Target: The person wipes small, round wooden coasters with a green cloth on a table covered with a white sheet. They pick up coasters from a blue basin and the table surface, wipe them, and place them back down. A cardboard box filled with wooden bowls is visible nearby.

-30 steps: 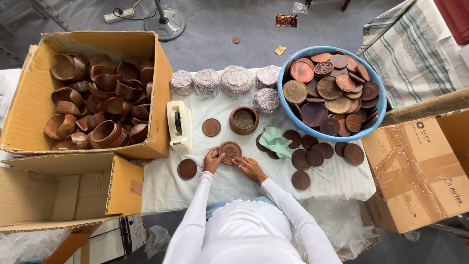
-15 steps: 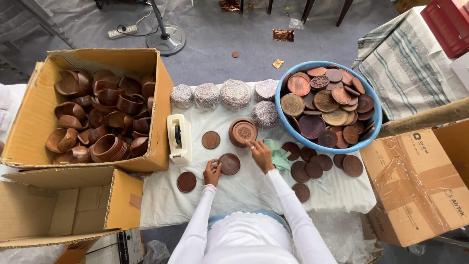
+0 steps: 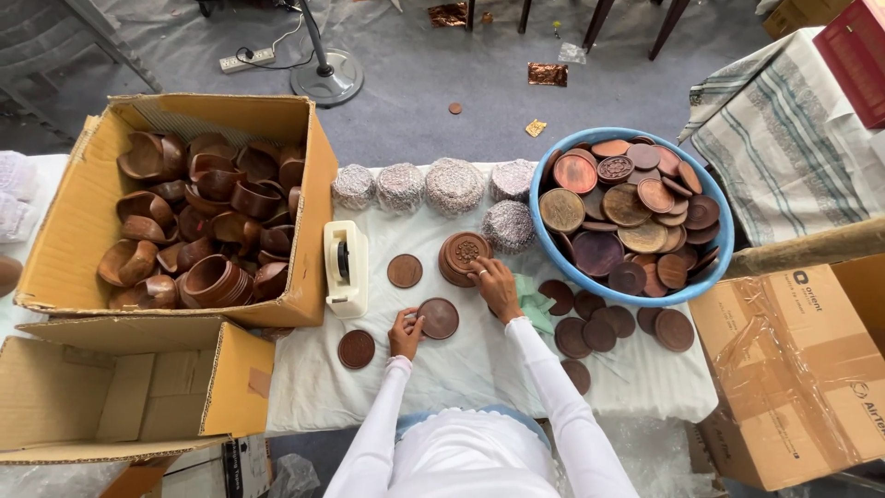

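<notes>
A round wooden disc (image 3: 439, 318) is pinched at its left rim by the fingers of the left hand (image 3: 405, 332), just below the middle of the frame, and is kept flat on the white cloth (image 3: 461, 369). The right hand (image 3: 496, 286) is stretched up and to the right of the disc, its fingertips laid on the lower right edge of a carved round wooden box (image 3: 463, 256), with the fingers loosely bent rather than closed; whether the box is gripped or only touched cannot be told. The box thus lies just above and slightly right of the disc, the two near each other but apart, and it is the right hand that is nearer to the box while the left is the nearer to the disc. Being round, neither piece shows a long axis; both lie flat, faces up. The disc is seen as smooth, dark reddish-brown wood with a plain face and a turned rim; the box top is marked by a carved rosette. A second disc (image 3: 405, 270) is seen left of the box and another (image 3: 356, 349) at lower left. Under the right wrist a crumpled green cloth (image 3: 533, 304) is found. A blue basin (image 3: 636, 295) of similar discs is set at the right, and a cardboard box (image 3: 313, 240) of wooden bowls at the left.
</notes>
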